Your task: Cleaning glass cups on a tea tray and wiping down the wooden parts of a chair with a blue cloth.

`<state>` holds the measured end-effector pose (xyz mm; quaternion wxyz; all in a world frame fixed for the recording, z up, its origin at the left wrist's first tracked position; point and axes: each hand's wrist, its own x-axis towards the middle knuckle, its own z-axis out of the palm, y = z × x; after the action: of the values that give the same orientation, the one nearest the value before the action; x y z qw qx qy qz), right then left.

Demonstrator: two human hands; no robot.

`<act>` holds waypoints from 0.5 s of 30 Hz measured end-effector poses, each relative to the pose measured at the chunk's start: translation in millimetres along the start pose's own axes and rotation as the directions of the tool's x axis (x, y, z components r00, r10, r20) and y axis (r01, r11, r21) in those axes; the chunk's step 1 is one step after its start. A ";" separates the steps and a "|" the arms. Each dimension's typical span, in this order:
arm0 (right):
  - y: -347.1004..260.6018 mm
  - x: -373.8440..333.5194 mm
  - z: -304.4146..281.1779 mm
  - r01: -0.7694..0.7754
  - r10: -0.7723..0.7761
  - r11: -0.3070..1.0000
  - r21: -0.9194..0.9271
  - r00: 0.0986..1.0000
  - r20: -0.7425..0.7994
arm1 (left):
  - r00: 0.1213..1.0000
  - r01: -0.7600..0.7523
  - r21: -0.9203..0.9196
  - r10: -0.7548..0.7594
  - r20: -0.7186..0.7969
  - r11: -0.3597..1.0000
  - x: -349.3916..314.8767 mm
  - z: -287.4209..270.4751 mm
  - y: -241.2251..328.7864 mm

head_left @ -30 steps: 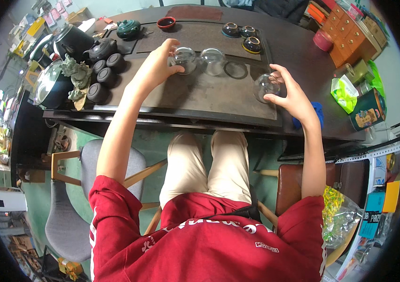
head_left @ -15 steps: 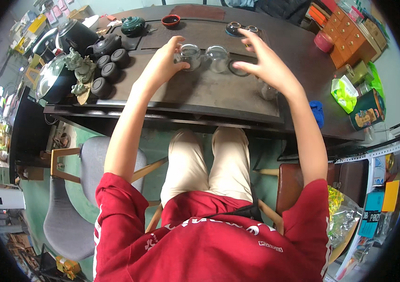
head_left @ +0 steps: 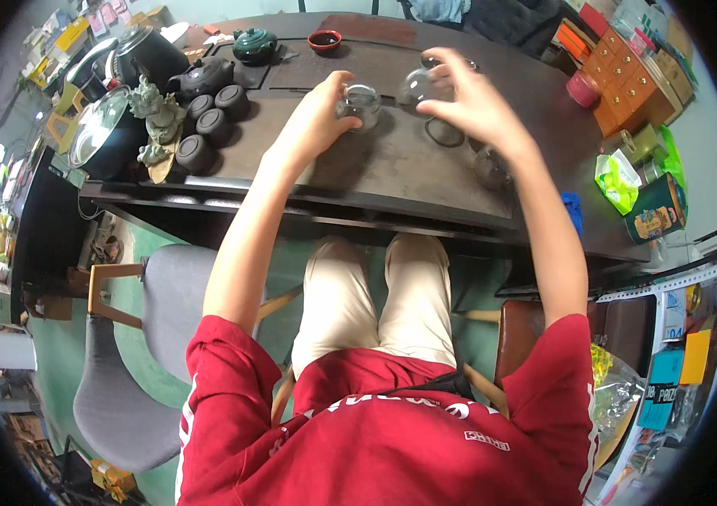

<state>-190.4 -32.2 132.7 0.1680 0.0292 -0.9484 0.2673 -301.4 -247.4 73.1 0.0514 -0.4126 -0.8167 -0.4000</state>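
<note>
Fingers and thumb of my left hand (head_left: pixel 318 116) curve round the left side of a clear glass cup (head_left: pixel 363 103) on the dark tea table (head_left: pixel 375 164). To its right, my right hand (head_left: pixel 480 105) has a second clear glass cup (head_left: pixel 417 88) between its thumb and fingers. Whether that cup is off the table is hard to tell. Just below the right thumb lies a dark ring (head_left: pixel 444 132). A rounded glass vessel (head_left: pixel 491 167) stands beside my right wrist, partly covered by it. Small dark cups behind my right fingers are mostly hidden.
On the left stand dark lidded cups (head_left: pixel 213 126), a dark teapot (head_left: pixel 205 76), a figurine (head_left: pixel 156 118) and a kettle (head_left: pixel 146 55). Farther back are a green teapot (head_left: pixel 255 46) and a red cup (head_left: pixel 324 40). A wooden drawer chest (head_left: pixel 628 72) stands far right.
The right glass cup has shifted away from me and a little right, with my right hand now closed on it. My left hand stays at the left cup. The whole view has shifted slightly.
</note>
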 end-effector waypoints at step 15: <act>-1.3 -68.2 -14.7 -0.043 0.048 0.997 -0.060 0.995 0.086 | 1.000 -0.014 0.001 0.014 -0.007 1.000 2.6 1.3 -4.3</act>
<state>-121.5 -28.0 122.2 0.1211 0.0143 -0.9626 0.2418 -305.8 -246.3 70.7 0.0574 -0.4168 -0.8139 -0.4006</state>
